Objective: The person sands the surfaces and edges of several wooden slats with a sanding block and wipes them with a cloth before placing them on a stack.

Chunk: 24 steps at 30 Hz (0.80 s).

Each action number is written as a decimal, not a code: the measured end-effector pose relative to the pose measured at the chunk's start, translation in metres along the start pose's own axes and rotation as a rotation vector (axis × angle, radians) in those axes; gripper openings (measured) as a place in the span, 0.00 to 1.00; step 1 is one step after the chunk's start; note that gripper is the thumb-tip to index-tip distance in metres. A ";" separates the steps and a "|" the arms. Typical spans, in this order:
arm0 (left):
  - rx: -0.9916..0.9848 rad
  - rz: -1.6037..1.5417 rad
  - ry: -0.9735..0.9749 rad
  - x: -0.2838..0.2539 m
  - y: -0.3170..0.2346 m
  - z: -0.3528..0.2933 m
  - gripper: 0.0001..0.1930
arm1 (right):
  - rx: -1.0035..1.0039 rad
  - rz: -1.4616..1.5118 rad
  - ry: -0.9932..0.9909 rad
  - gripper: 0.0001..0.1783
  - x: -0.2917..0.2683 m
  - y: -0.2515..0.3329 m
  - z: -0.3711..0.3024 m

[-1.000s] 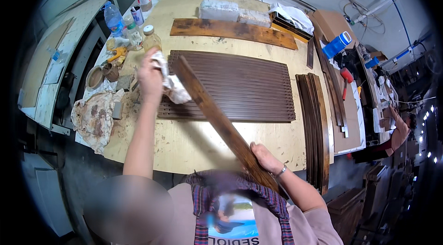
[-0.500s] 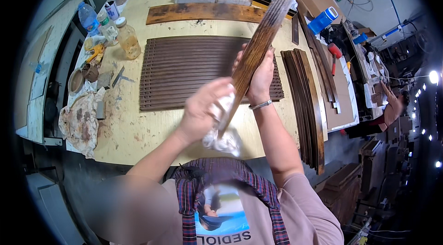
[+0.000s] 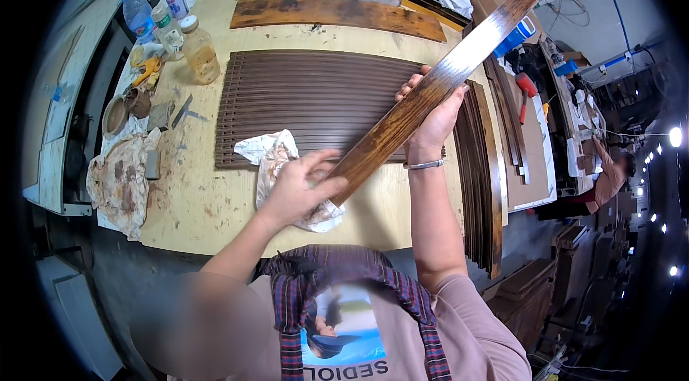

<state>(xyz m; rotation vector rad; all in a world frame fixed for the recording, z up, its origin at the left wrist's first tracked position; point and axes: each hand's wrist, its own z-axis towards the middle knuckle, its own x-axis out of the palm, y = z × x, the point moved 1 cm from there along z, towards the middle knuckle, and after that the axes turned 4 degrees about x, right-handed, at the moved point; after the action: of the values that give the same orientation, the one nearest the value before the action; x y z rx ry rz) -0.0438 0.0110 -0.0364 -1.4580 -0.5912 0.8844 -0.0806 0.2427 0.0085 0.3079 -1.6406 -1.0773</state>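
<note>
A long, dark brown wooden slat (image 3: 423, 105) with a glossy face slants across the middle of the view, its far end up at the right. Around its middle, my right hand (image 3: 439, 119) is closed, fingers on one edge and thumb on the other. My left hand (image 3: 301, 191) grips a stained white rag (image 3: 276, 151) beside the slat's near end; the rag hangs out on both sides of the hand. Its fingertips lie next to the slat, and part of the grip is hidden. Beneath the slat, a row of dark slats (image 3: 301, 94) lies side by side on the table.
More dark slats (image 3: 482, 187) are stacked along the table's right edge. A wider brown board (image 3: 337, 16) lies at the back. Bottles and a jar (image 3: 199, 51) stand at the left, above a stained cloth (image 3: 125, 180). A red mallet (image 3: 525, 90) rests at the right.
The slat has swung down to the right and lies at a flatter slant. My left hand and the rag have moved slightly left, and more of the rag shows.
</note>
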 end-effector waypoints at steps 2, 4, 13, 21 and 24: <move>-0.338 -0.145 0.153 0.004 -0.021 -0.005 0.21 | 0.001 -0.019 -0.023 0.37 0.000 -0.002 0.000; -0.309 -0.353 0.160 0.007 -0.001 -0.009 0.22 | 0.003 -0.023 -0.026 0.37 0.001 -0.003 0.000; -0.265 -0.531 0.198 0.001 0.007 -0.011 0.26 | -0.005 0.000 0.011 0.37 0.008 -0.007 -0.002; -0.042 -0.285 0.206 0.011 0.051 -0.027 0.23 | 0.210 -0.042 0.042 0.37 0.020 0.005 -0.007; 0.044 -0.033 0.176 0.005 0.035 -0.035 0.14 | 0.241 -0.108 0.099 0.29 -0.006 0.011 -0.002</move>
<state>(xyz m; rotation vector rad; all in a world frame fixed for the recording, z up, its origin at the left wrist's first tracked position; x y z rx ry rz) -0.0179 -0.0094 -0.0743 -1.4650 -0.4608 0.7298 -0.0729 0.2516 0.0137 0.6051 -1.6812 -0.9282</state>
